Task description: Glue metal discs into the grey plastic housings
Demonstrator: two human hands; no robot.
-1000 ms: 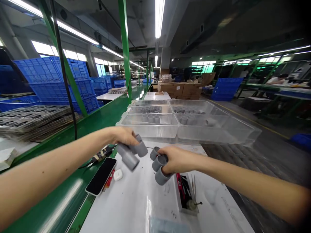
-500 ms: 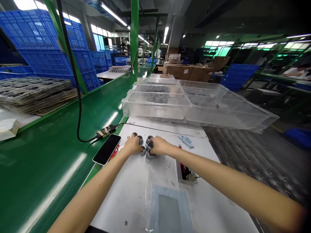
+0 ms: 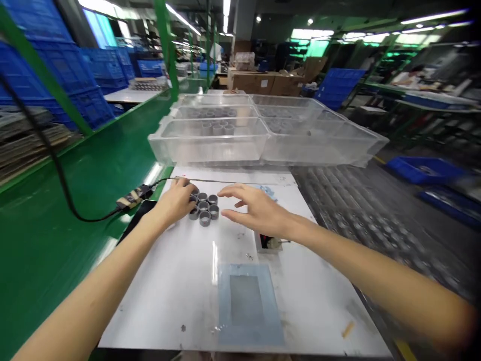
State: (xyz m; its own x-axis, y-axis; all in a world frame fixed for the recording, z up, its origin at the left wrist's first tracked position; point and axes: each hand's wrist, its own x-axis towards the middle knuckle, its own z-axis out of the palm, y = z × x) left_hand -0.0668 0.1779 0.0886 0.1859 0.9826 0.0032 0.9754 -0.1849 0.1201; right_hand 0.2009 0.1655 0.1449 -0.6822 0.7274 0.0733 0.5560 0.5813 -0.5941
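Several short grey tube rings [image 3: 204, 206] stand upright in a tight cluster on the white worktop [image 3: 169, 286]. My left hand [image 3: 176, 201] is at the cluster's left side, fingers and thumb curled round the outermost rings and partly hiding them. To the right of the cluster, my right hand [image 3: 259, 208] hovers with thumb and fingers apart, holding nothing. Its fingertips point at the rings with a small gap between.
Behind the rings stands a translucent divided tray [image 3: 210, 150] with more grey rings in it. A small tool box [image 3: 268, 243] sits below my right hand. A black cable [image 3: 75, 208] hangs over the green conveyor [image 3: 86, 240] at left; rollers [image 3: 361, 215] run along the right.
My right hand has let go of the rings and drawn back to the right. The two groups of rings now stand together as one cluster. The camera view has shifted.
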